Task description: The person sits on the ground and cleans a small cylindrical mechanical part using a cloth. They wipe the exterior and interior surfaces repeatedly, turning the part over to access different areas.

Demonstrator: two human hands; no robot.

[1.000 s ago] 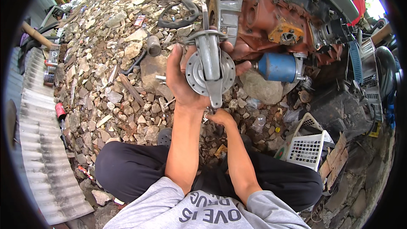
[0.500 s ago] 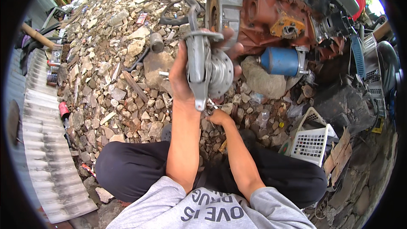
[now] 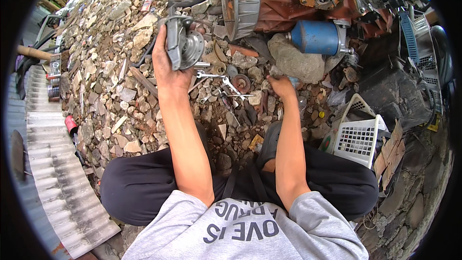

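My left hand [image 3: 169, 62] is closed round a grey metal pump-like part [image 3: 183, 45] with a flanged base and a round, drilled hub, raised above the stones. My right hand [image 3: 283, 86] reaches low over the rubble, fingers stretched forward and nothing visible in them. Between the hands, tools lie on the ground: a wrench [image 3: 211, 75], a second wrench [image 3: 232, 86], and a thin metal rod [image 3: 243, 96]. Beside them is a reddish round part [image 3: 241, 84]. What lies directly under my right hand's fingers is hidden.
At the far right stands a rusty red engine block [image 3: 284, 0] with a grey bell housing [image 3: 246, 5] and a blue canister [image 3: 315, 37]. A large stone [image 3: 293, 60] sits below it. A white basket [image 3: 355, 139] is at right; corrugated sheet [image 3: 53, 163] lies left.
My left hand has carried the metal part left and away from the middle. My right hand has moved right and forward from beneath the part, uncovering the tools.
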